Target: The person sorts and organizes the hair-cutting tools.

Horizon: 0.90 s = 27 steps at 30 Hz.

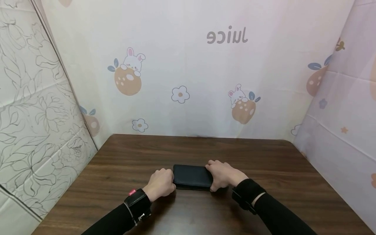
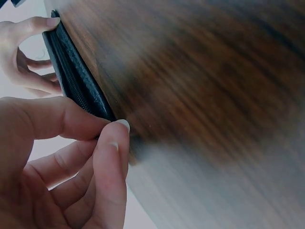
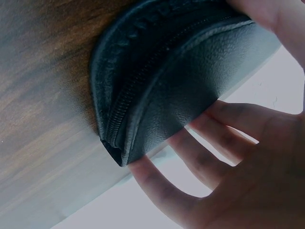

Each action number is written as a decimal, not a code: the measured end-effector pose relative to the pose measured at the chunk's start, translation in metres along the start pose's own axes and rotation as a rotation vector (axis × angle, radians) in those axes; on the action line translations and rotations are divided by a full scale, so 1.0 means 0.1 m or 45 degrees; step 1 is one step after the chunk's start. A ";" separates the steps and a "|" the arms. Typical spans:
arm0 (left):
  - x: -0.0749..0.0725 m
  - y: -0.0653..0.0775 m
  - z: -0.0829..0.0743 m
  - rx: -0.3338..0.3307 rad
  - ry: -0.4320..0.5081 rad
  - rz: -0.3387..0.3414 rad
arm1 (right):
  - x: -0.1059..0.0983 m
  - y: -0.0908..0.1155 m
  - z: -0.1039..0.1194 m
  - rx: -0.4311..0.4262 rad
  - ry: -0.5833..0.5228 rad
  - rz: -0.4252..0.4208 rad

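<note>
A black leather-look wallet (image 1: 190, 176) with a zipper lies flat on the wooden table. At its left end, my left hand (image 1: 161, 183) pinches the front corner between thumb and fingers. The left wrist view shows the zipper running along the wallet's edge (image 2: 78, 78) up to those fingertips; whether they pinch a zipper pull or the corner itself is hidden. My right hand (image 1: 224, 175) grips the opposite end, thumb in front and fingers behind. In the right wrist view, zipper teeth (image 3: 125, 102) curve around a rounded corner, and the fingers touch the wallet's upper face.
The dark wood-grain table (image 1: 141, 150) extends around the wallet on all sides. Behind it hangs a pale curtain (image 1: 182, 65) printed with rabbits and flowers. Patterned sheets also hang to the left (image 1: 41, 98) and right (image 1: 346, 107).
</note>
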<state>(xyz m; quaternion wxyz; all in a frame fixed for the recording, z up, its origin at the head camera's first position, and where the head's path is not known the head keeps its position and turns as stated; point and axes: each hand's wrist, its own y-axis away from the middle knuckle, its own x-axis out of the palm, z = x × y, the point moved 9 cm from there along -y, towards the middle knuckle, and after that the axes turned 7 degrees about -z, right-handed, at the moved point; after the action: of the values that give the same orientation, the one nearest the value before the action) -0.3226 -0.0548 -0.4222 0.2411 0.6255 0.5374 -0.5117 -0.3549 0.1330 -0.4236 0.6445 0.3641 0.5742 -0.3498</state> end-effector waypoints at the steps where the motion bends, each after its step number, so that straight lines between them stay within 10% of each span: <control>1: 0.00 0.00 0.00 0.004 -0.004 -0.003 | 0.00 0.00 0.00 -0.001 0.000 -0.003; 27: -0.01 -0.06 0.09 -0.017 0.012 0.014 | 0.00 0.01 0.01 -0.016 -0.007 -0.007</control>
<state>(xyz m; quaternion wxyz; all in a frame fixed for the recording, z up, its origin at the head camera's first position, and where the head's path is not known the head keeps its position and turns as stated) -0.3310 -0.0613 -0.4231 0.2455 0.6292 0.5385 -0.5039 -0.3540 0.1323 -0.4234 0.6472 0.3577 0.5757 -0.3489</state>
